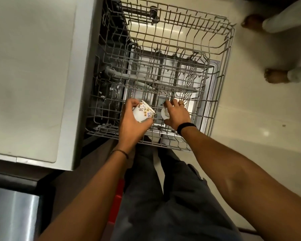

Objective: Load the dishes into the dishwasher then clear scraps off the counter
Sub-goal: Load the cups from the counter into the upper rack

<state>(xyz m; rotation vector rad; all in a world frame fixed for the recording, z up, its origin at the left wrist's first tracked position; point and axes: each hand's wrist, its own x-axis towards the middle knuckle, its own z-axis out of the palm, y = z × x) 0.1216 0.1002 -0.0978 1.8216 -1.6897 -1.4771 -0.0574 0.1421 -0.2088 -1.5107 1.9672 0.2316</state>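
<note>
A grey wire dishwasher rack (222, 54) is pulled out in front of me, over the open dishwasher door (213, 79). My left hand (130, 126) grips a white cup with a floral pattern (143, 111), tilted on its side over the rack's near edge. My right hand (176, 113) is closed on a second white cup (164, 113), mostly hidden under the fingers, held down among the rack's wires. The two cups are a short gap apart. The rest of the rack holds no dishes that I can see.
A pale counter (30, 75) runs along the left of the rack. A steel surface (12, 211) lies at the lower left. Another person's bare feet (274, 75) stand on the cream floor at the upper right. My legs are directly below the rack.
</note>
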